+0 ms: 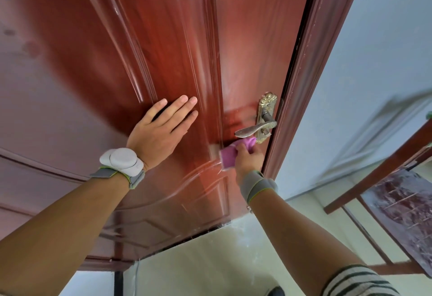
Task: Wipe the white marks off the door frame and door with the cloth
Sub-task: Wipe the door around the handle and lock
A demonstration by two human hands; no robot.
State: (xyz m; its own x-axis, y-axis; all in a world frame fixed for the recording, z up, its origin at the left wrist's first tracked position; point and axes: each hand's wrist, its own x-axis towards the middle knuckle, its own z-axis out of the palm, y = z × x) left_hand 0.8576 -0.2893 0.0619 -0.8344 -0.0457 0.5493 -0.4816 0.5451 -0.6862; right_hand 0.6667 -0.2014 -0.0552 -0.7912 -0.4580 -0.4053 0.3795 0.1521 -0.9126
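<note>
1. As I look closely at the red-brown door (163,38), my left hand (161,132) lies flat against its middle panel. The fingers are straight and close together, and it holds nothing.
2. My right hand (249,158) grips the pink cloth (230,155). The fingers curl over its upper edge and press it to the door just below the lever handle (254,128).
3. The cloth sits on the right-hand part of the door, between the raised moulding and the door frame (311,73). Its upper corner lies close under the lever, but I cannot tell whether the two touch.
4. A pale, hazy smear (243,111) shows on the door just left of the brass backplate (267,106), above the lever.
5. Small white specks (304,50) dot the door frame higher up.
6. Thin curved light lines run across the panel below and left of the cloth. I cannot tell whether they are marks or moulding catching the light.
7. A grey strap with a white puck (121,161) is on my left wrist, and a grey band (259,184) is on my right. A striped sleeve (357,281) shows at the lower right.
8. Right of the frame is a pale wall (374,50), with a pale floor (222,249) beneath and dark wooden furniture (385,172) at the far right.
</note>
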